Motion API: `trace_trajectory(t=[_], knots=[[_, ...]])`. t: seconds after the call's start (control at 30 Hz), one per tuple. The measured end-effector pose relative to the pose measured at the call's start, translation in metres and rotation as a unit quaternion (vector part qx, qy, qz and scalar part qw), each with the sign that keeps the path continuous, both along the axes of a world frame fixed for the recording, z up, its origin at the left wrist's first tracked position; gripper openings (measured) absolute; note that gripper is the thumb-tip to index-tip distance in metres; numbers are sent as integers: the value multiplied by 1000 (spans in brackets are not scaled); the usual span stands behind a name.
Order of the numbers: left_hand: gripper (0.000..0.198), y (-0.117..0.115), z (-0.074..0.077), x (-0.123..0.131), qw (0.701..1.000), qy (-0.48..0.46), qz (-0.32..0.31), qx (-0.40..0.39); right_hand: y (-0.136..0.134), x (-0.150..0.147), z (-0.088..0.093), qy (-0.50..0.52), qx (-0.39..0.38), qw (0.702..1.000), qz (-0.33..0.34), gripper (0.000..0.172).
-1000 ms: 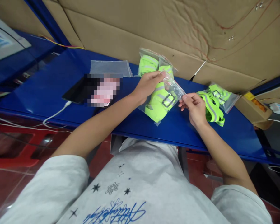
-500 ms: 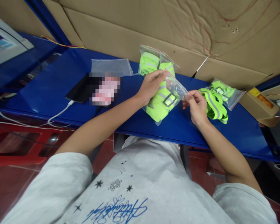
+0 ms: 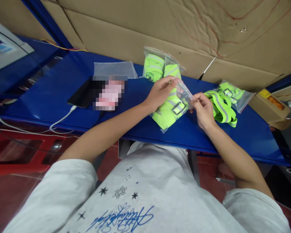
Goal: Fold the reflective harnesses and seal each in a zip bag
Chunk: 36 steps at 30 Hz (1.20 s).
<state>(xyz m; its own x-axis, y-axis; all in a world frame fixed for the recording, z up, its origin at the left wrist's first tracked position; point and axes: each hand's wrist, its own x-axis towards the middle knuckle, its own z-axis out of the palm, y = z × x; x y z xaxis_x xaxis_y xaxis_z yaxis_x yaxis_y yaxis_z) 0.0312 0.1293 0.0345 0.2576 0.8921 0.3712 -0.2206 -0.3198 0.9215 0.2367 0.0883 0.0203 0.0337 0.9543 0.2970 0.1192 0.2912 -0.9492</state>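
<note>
A clear plastic bag (image 3: 171,111) with a folded neon-green reflective strap and a metal buckle inside lies on the blue table (image 3: 50,94). My left hand (image 3: 160,92) pinches the bag's open top edge at its left corner. My right hand (image 3: 203,108) pinches the same edge at its right corner. Both hands are closed on the plastic. Behind the left hand lies another filled bag of green straps (image 3: 157,64).
A loose green reflective strap (image 3: 221,108) and a further filled bag (image 3: 234,94) lie right of my right hand. An empty clear bag (image 3: 115,69) and a phone on a white cable (image 3: 81,95) lie to the left. Cardboard sheets (image 3: 184,29) back the table; a small carton (image 3: 269,108) sits far right.
My two hands have come a little closer together along the bag's top edge. The bag stays in the same spot on the table.
</note>
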Motion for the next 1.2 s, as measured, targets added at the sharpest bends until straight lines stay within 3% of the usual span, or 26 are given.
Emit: trace_trajectory(t=[0.3, 0.6, 0.9, 1.2], knots=[[51, -2, -6, 5, 999, 30, -16, 19, -2, -2, 3, -20, -29, 999, -8, 26], [32, -9, -4, 6, 997, 49, -57, 9, -5, -2, 6, -42, -10, 999, -1, 27], [28, -9, -10, 9, 992, 81, -97, 27, -6, -3, 9, -52, -2, 998, 21, 23], [43, -13, -7, 8, 987, 131, -86, 17, -6, -2, 10, -66, -2, 997, 33, 19]])
